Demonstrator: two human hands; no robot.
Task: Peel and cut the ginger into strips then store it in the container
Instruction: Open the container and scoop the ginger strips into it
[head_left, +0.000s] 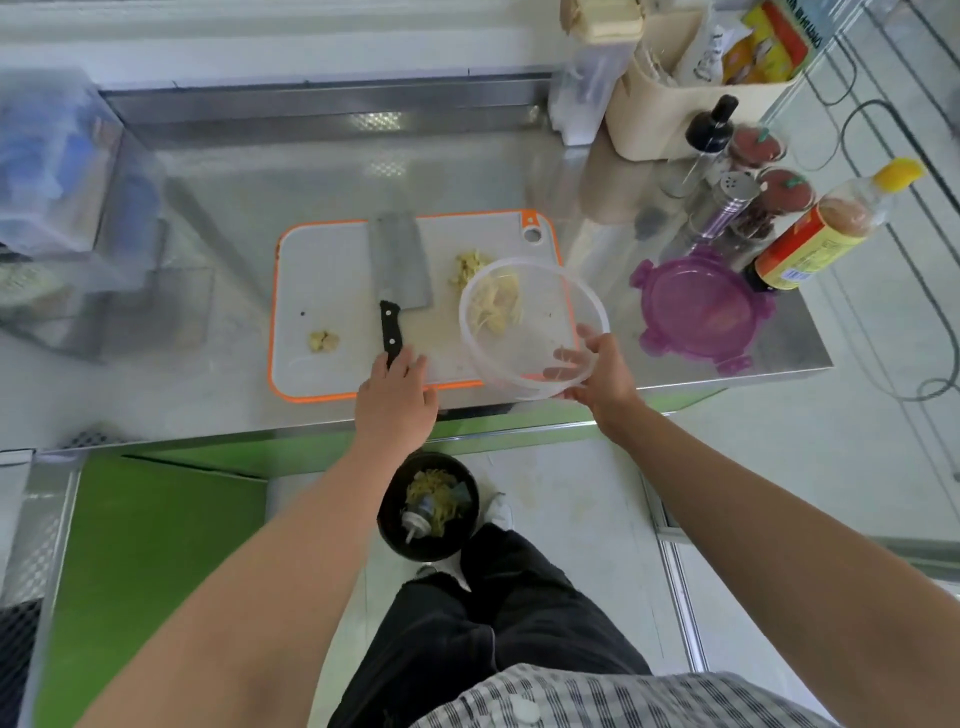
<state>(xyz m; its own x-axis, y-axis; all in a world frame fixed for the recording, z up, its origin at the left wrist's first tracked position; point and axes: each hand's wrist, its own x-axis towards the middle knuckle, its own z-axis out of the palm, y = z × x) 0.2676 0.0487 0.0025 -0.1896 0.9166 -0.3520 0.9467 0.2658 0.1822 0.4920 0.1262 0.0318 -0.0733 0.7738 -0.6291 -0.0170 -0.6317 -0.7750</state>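
A small ginger scrap (323, 340) lies on the cutting board (317, 270) near the surface's front edge. Your left hand (397, 400) rests nearly straight fingers on the handle end of the cleaver (400, 260), whose blade points to the far edge. Your right hand (602, 376) has its grip closed on the near rim of the tilted container (524, 358), which holds ginger strips (496, 309) above the board's right edge.

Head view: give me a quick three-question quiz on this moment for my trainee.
1. Which hand holds the clear round container, left or right?
2. True or false: the purple lid lies on the steel counter, off the container.
3. Fill in: the cleaver lies on the ___.
Key: 1 right hand; 2 true; 3 cutting board.
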